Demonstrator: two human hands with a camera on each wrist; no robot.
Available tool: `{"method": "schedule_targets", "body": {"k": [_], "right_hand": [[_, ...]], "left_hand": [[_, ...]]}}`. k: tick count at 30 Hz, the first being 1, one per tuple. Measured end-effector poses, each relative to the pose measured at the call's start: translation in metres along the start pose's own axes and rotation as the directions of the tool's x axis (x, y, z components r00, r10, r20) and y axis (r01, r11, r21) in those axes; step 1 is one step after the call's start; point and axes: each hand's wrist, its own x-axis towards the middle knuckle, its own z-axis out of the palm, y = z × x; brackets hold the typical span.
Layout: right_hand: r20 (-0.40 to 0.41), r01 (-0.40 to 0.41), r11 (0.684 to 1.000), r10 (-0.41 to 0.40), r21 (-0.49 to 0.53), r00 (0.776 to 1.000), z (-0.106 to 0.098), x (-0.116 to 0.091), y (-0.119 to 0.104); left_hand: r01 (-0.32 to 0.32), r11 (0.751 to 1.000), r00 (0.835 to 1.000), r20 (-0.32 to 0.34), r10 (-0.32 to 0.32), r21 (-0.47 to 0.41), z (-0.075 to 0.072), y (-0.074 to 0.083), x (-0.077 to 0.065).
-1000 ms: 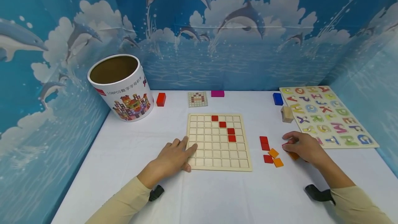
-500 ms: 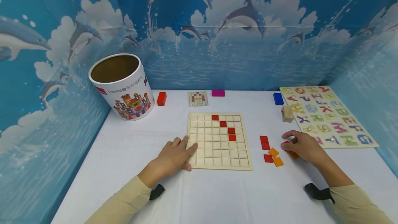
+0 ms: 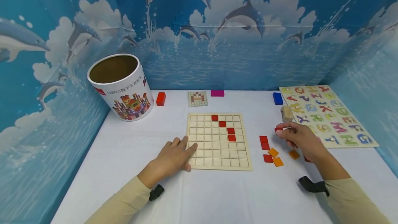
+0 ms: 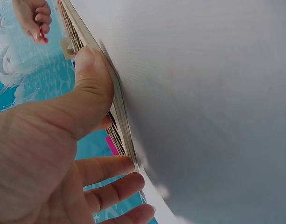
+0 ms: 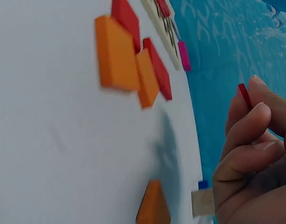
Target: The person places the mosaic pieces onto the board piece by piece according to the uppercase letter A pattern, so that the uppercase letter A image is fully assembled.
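My left hand point(image 3: 172, 158) rests at the left edge of a wooden grid board point(image 3: 217, 161), its fingers fairly straight. One finger lies over the board's cells, and the thumb point(image 4: 94, 70) touches the edge in the left wrist view. Four-cell diagonal aside, the board's cells are bare wood; red tiles point(image 3: 222, 124) form a stepped line at its upper right. Between thumb and fingertips my right hand point(image 3: 300, 139) pinches a small red tile point(image 5: 244, 95), raised over the table. Below it lie loose orange tiles point(image 3: 278, 162) and red tiles point(image 3: 265, 146).
A small pattern card point(image 3: 197, 99) lies behind the board, between a red block point(image 3: 161, 99) and a magenta block point(image 3: 217, 93). A large white bucket point(image 3: 130, 96) stands back left. Back right are a blue block point(image 3: 278, 99), a wooden block point(image 3: 287, 113) and an alphabet board point(image 3: 351, 125).
My right hand has lifted from the loose tiles and moved up and slightly left with a red tile, uncovering an orange tile. The left hand stays in place.
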Motion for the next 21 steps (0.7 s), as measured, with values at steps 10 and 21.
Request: {"method": "schedule_targets", "body": {"k": [10, 21], "right_hand": [[0.075, 0.045, 0.991, -0.055, 0.129, 0.996, 0.038, 0.022, -0.037], [0.2, 0.109, 0.994, -0.11, 0.014, 0.974, 0.096, 0.024, -0.053]], "left_hand": [[-0.001, 1.0, 1.0, -0.005, 0.001, -0.001, 0.0, -0.001, 0.0], [0.009, 1.0, 1.0, -0.002, -0.009, 0.018, 0.0, 0.0, 0.0]]}}
